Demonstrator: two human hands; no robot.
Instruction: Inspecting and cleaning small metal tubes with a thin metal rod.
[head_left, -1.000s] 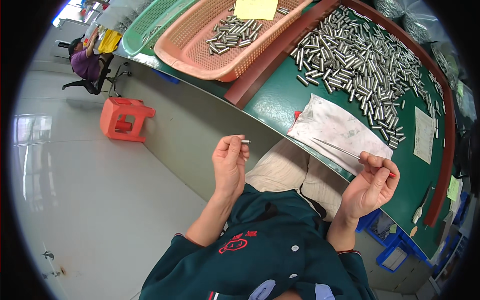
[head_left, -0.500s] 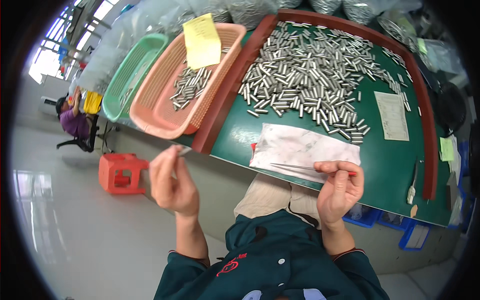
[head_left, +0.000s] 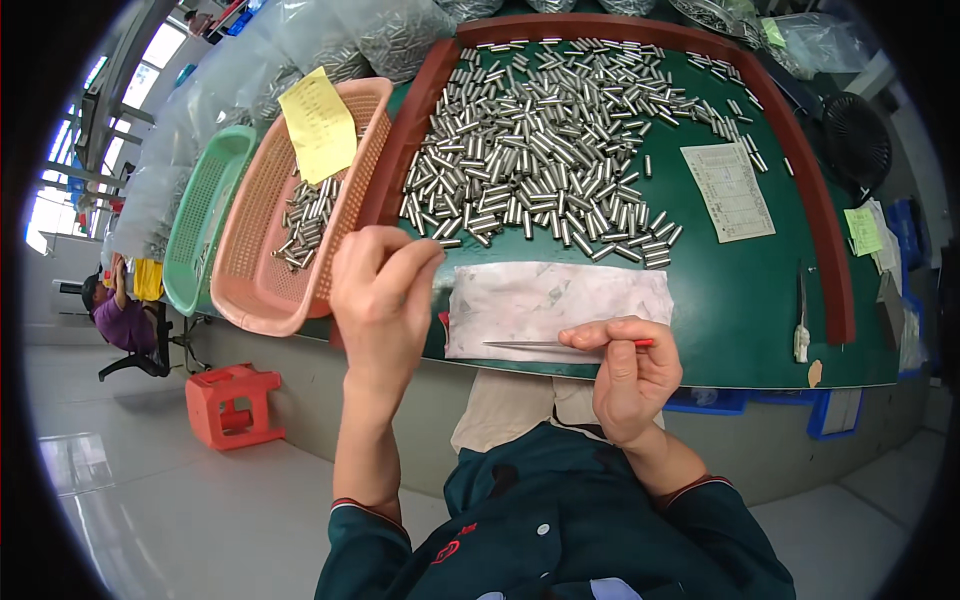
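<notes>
My left hand (head_left: 385, 290) is raised at the table's left front, over the side of the pink basket. Its thumb and fingers are pinched together beside a short metal pin (head_left: 450, 243) at the pile's near-left edge; whatever they hold is hidden. My right hand (head_left: 637, 378) is closed round a thin pointed metal tool (head_left: 525, 344) with a red end, its tip directed left above a stained white cloth (head_left: 560, 295). Behind the cloth spreads a large pile of short, shiny metal pins (head_left: 540, 150).
A pink basket (head_left: 240, 270) holding pins and a yellow note (head_left: 318, 125) stands left, next to a green basket (head_left: 205, 190). Red-brown rails (head_left: 800, 170) border the green table. A printed sheet (head_left: 728, 192) lies right. A red stool (head_left: 232, 408) and a seated person (head_left: 128, 320) are farther left.
My left hand has moved up and right, from beyond the table's edge to the pile's near-left edge. The pin visible in its fingers before is no longer visible there. The whole view has turned.
</notes>
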